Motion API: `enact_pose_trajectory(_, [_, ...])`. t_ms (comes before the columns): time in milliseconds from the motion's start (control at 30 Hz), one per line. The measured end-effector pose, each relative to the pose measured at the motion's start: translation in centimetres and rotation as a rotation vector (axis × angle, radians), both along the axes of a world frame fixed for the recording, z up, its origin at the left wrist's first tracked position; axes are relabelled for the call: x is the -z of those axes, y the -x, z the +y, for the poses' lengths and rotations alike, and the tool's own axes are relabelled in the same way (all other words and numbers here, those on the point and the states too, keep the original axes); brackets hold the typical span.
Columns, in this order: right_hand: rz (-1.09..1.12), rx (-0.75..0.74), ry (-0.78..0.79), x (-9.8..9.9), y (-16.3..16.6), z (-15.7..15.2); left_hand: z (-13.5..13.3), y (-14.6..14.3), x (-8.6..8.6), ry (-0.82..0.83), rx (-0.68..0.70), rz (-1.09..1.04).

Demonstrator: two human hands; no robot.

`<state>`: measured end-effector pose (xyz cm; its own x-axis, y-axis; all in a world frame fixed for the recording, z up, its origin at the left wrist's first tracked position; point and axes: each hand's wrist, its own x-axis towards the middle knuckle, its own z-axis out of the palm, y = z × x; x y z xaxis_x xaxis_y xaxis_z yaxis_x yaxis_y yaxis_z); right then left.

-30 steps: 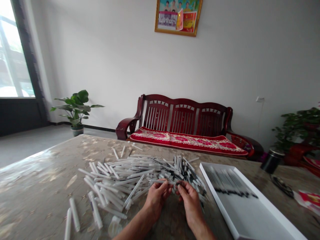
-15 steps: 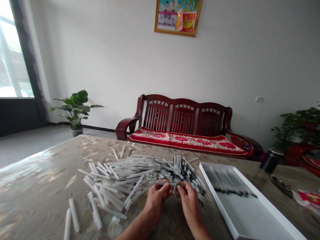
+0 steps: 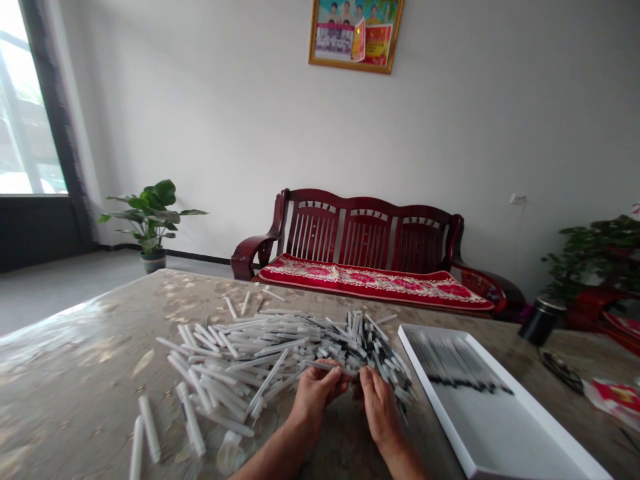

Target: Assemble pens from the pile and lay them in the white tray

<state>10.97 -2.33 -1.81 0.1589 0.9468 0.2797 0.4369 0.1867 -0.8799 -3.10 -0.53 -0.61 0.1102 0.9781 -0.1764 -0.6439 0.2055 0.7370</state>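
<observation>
With fingers [image 3: 333,378] of the left hand [image 3: 309,400] pinched together, holds a thin tube [image 3: 314,364] before the pile [image 3: 250,347] on the bench [image 3: 95,373]; with the right hand [image 3: 380,403] near its end, cannot tell the grip. Might drop it among the similar pieces, by loosening the pinch.

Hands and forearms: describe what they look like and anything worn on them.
The left hand and right hand are ungloved. The left forearm and right forearm show no sleeves, watch or bracelet. Whether there are rings is unclear; some fingers are hidden.
</observation>
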Motion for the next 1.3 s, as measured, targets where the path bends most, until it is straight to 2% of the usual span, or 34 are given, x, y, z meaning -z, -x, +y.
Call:
enact_pose_trajectory(133, [-0.08,0.001,-0.071,-0.09,-0.04,-0.17,0.03,0.13,-0.03,-0.006,0.017,0.014])
enact_pose_trajectory(300, [-0.117,0.034,0.009,0.29,-0.18,0.1,0.01,-0.09,0.26,0.003,0.039,0.042])
enact_pose_trajectory(467, [-0.133,-0.013,-0.03,-0.12,-0.15,-0.26,0.1,-0.05,0.2,0.014,0.037,0.036])
enact_pose_trajectory(600, [-0.162,0.011,0.009,-0.11,-0.13,-0.24,0.12,-0.08,0.29,0.01,0.041,0.057])
enact_pose_trajectory(900, [-0.164,-0.025,-0.006,-0.19,0.03,-0.4,-0.11,0.06,0.02,0.014,0.036,0.073])
enact_pose_trajectory(1000, [-0.092,0.01,0.036,0.23,0.03,-0.22,-0.13,0.01,0.02,-0.004,0.051,0.086])
enact_pose_trajectory(1100, [-0.033,-0.022,0.061,0.2,-0.02,-0.31,-0.09,0.01,0.02,-0.005,0.043,0.076])
enact_pose_trajectory(1233, [-0.078,-0.045,0.008,0.0,0.05,-0.46,-0.07,0.11,-0.04,0.008,0.031,0.08])
enact_pose_trajectory(1300, [-0.055,-0.04,0.045,0.13,0.09,-0.38,-0.1,0.11,0.0,-0.002,0.04,0.089])
